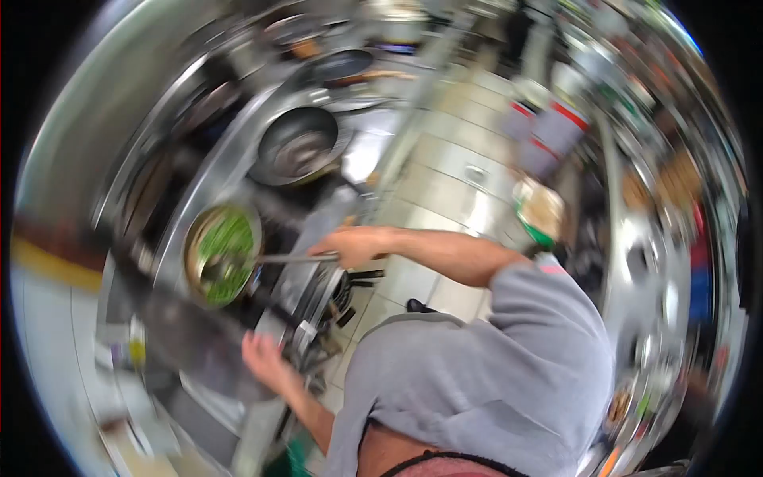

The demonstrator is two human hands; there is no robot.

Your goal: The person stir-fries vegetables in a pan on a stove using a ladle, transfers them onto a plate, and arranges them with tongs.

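My right hand (355,246) is closed round the handle of a long metal ladle (290,258). The ladle's bowl rests among chopped green vegetables (226,236) inside a round pan (191,256) on the stove; their exact kind is too blurred to tell. A dark pan handle (274,308) reaches from that pan toward me. Just below the handle's end, and apart from it, my left hand (266,359) hangs with its fingers loosely stretched, though smeared by motion. Nothing shows in it.
A dark wok (298,145) sits farther along the metal stove, with another black pan (343,65) beyond. Several pan handles (366,278) stick out below the stove's edge. Across the tiled floor (445,151), a white bucket-like container (539,208) stands by the opposite counter.
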